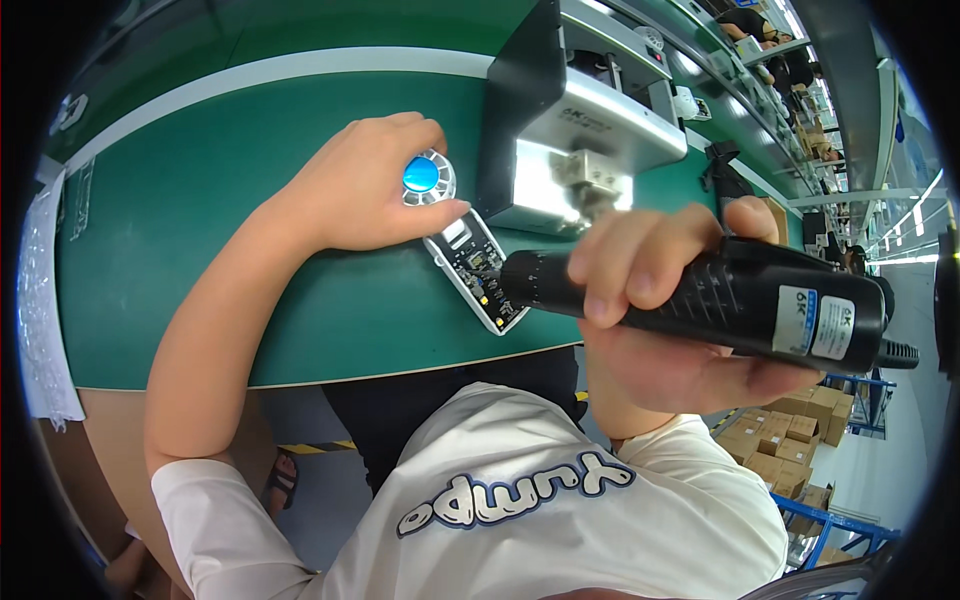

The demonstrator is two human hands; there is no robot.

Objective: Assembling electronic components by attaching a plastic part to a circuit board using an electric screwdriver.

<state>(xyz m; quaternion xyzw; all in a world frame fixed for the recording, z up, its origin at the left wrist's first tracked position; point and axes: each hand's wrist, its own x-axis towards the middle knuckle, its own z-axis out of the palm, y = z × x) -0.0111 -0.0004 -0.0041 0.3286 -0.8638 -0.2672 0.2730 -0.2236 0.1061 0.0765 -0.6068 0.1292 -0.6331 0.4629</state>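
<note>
My left hand point(365, 185) is closed round the top of a white handheld device, its thumb and fingers on either side of the round head with a shiny blue disc point(421, 174). The device's long white body point(491, 322) lies tilted on the green bench mat, showing an open circuit board point(478, 265). In my right hand point(665, 300) is a black electric screwdriver point(735, 300), held nearly level with fingers wrapped over its barrel. Its nose points left at the board, and the thin bit reaches the board's middle; whether it touches a screw cannot be made out.
A metal box-shaped machine point(590, 115) with a bright front stands just beyond my right hand. Small white parts point(690, 103) lie behind it. Clear plastic wrap point(45, 300) hangs at the left edge. Cardboard boxes point(775, 440) are stacked at lower right; other people sit farther along the line.
</note>
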